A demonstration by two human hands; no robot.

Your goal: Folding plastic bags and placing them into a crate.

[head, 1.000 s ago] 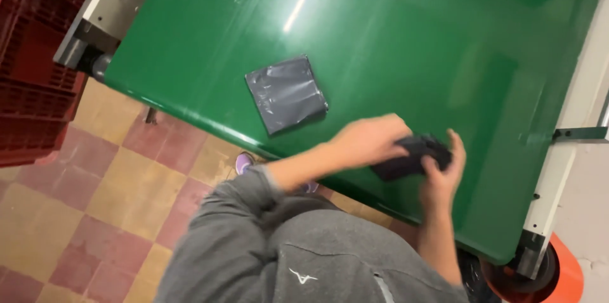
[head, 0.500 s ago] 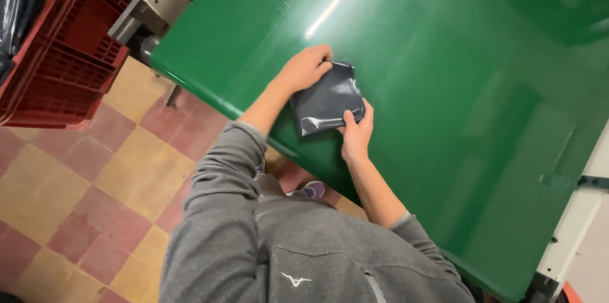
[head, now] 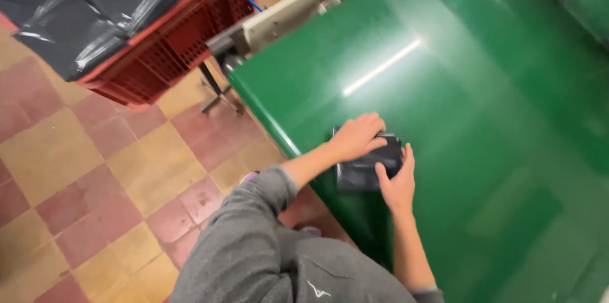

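Dark pouch btwn both hands (L on top, R beside), both grasping it

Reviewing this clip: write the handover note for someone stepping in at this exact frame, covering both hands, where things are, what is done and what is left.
Left hand: palm down on top of the dark plastic packet, pressing its upper edge.
Right hand: cupped against the packet's right side, fingers on it.
The packet lies flat on the green conveyor belt, near the edge closest to the person.
A red crate holding more dark plastic bags stands off the belt's left end, over the tiled floor.
Done: packet is on the belt, under both hands.
Left: hands are not yet off it; whether it needs more flattening cannot be told.
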